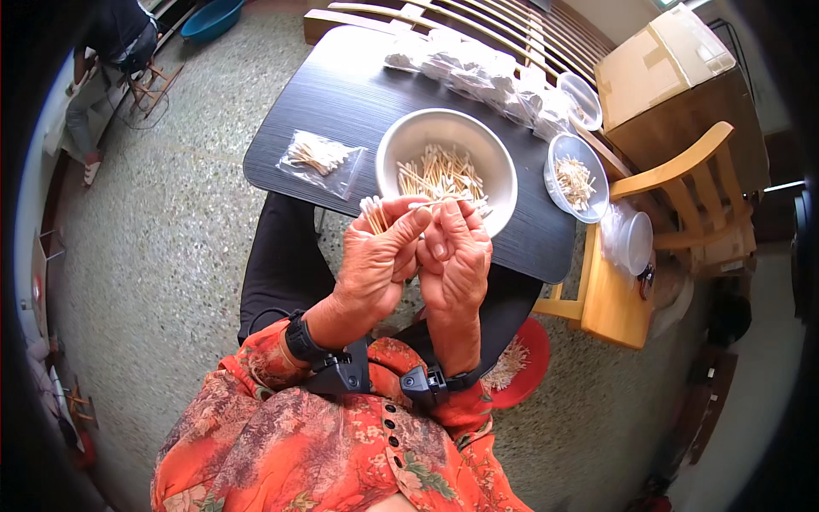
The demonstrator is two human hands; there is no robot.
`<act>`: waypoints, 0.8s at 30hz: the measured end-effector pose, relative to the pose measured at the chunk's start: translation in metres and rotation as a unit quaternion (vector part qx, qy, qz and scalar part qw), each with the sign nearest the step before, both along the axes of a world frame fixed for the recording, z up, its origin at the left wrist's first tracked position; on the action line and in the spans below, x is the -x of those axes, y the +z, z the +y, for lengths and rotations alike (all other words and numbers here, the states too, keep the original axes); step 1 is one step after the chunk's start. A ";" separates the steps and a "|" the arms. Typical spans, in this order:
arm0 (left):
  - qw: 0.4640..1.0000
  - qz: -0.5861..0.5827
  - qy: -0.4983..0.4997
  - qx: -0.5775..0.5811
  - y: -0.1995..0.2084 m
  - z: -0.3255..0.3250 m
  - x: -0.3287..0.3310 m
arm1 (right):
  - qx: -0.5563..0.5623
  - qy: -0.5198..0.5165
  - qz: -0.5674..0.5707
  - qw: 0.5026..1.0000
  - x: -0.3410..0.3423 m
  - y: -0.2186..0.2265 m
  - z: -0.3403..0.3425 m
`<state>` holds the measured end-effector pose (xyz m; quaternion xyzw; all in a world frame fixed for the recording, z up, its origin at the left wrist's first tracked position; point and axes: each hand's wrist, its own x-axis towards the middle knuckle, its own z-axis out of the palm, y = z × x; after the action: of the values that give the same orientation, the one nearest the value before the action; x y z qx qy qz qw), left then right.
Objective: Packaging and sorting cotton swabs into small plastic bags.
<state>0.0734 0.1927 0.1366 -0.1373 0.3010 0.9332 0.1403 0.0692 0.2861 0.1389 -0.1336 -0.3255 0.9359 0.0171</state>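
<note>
Orange floral cloth of the person's shirt (299,435) lies closest, with black straps and small devices at both wrists. Raised over the near edge of the desk (341,94), the two hands nearly touch. The left hand (367,266) has its fingers closed round a bundle of cotton swabs (374,215), tips upward. On the right hand (458,266) the fingers are drawn together in a pinch at one swab (422,204), lying almost level; whether the left thumb also touches it, I cannot tell. Just beyond, a pale round bowl (507,162) stands by the middle of the near edge, many loose swabs inside. Toward the desk's near left corner lies a clear plastic bag (344,184) with more swabs. Filled clear bags (478,75) line the far edge, and a translucent tub (586,147) of swabs is at the right edge.
</note>
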 end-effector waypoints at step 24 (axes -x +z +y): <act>0.986 -0.075 -0.099 -0.111 0.004 -0.004 0.013 | -0.543 -0.160 0.154 0.810 -0.009 -0.014 -0.005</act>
<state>0.0607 0.1883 0.1406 -0.1602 0.1961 0.9292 0.2692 0.0779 0.2813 0.1248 -0.0067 -0.7478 0.5988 0.2868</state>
